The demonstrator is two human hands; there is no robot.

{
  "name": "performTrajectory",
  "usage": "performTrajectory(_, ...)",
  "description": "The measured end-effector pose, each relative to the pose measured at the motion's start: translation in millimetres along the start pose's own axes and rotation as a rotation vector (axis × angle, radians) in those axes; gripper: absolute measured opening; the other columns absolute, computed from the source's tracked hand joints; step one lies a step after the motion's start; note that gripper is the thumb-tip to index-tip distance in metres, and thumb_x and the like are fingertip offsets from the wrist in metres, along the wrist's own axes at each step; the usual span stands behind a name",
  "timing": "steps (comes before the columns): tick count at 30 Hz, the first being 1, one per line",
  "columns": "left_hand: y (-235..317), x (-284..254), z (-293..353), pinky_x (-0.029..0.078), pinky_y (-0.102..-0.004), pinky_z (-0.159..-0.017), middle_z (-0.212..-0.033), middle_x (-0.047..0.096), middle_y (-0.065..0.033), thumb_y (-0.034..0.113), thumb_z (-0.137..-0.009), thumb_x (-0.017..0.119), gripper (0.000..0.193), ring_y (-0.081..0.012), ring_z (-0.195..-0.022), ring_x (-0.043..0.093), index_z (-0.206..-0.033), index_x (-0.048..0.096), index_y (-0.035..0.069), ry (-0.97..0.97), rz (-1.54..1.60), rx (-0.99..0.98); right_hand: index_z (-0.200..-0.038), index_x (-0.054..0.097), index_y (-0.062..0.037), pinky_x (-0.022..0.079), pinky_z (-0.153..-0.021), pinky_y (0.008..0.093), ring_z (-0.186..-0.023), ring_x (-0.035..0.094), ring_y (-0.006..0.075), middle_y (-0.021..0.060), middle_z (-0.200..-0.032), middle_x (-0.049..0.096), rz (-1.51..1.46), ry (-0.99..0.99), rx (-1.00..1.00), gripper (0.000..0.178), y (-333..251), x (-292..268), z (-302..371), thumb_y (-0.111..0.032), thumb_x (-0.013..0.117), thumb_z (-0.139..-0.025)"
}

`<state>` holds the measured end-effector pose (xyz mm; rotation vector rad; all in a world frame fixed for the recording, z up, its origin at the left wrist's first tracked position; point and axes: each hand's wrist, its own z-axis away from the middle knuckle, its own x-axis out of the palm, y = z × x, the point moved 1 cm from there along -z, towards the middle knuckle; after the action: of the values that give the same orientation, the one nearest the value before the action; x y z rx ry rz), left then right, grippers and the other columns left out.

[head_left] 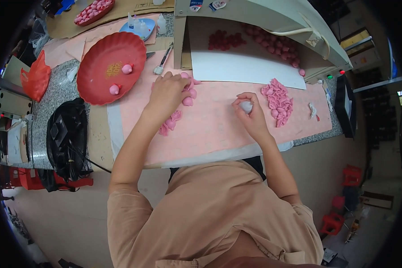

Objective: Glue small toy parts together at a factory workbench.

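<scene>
My left hand [166, 93] reaches over a row of pink round pieces [188, 102] on the pink cloth [210, 120]. Its fingers are bent down onto one of them, and the tips are partly hidden. Pink petal-like pieces [169, 123] lie under and beside my left wrist. Further right, my right hand [253, 117] is closed around a small whitish, rounded object [246, 106], held just above the cloth; most of it is hidden by the fingers, and it may be a bottle. To the right of that hand is a pile of pink petal-like pieces [279, 102].
A red scalloped tray [91, 80] with two pink balls stands left. Behind it a blue plate [149, 27] holds small bottles. A brush-like tool [165, 58] lies near my left hand. At the back, a grey hooded box [254, 12] covers a white board [228, 67] with red-pink pieces.
</scene>
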<state>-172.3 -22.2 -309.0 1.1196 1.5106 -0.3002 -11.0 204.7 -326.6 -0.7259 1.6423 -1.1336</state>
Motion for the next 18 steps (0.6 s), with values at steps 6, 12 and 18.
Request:
performTrajectory(6,-3,4,9,0.039,-0.0417,-0.088,-0.094,0.065,-0.0062,0.016,-0.076,0.071,0.022,-0.0247,-0.096,0.057,-0.096,0.069,0.008,0.067,0.017,0.113,-0.095,0.062,-0.0026,0.045,-0.082,0.0254,-0.091,0.058,0.0126,0.0046,-0.095,0.063,0.253,-0.005,-0.171,0.009,-4,-18,-71,-0.006,0.059,-0.086)
performTrajectory(12,-4,-14,5,0.037,-0.0431,-0.091,-0.090,0.064,-0.0064,0.014,-0.076,0.072,0.016,-0.0242,-0.093,0.057,-0.090,0.068,0.007,0.059,0.000,0.078,-0.108,0.066,-0.0053,0.047,-0.090,0.0385,-0.106,0.060,0.0340,0.0192,-0.115,0.063,0.458,0.286,-0.158,0.030,87,-58,-222,-0.011,0.065,-0.079)
performTrajectory(18,0,-12,-2,0.047,-0.0414,-0.075,-0.091,0.066,-0.0079,0.013,-0.080,0.067,0.010,-0.0277,-0.089,0.063,-0.089,0.068,0.008,0.139,0.265,-0.006,-0.126,0.062,-0.0102,0.039,-0.105,0.0367,-0.122,0.052,0.0308,0.0166,-0.128,0.059,0.746,0.121,-0.287,0.039,183,-96,-303,-0.011,0.054,-0.087)
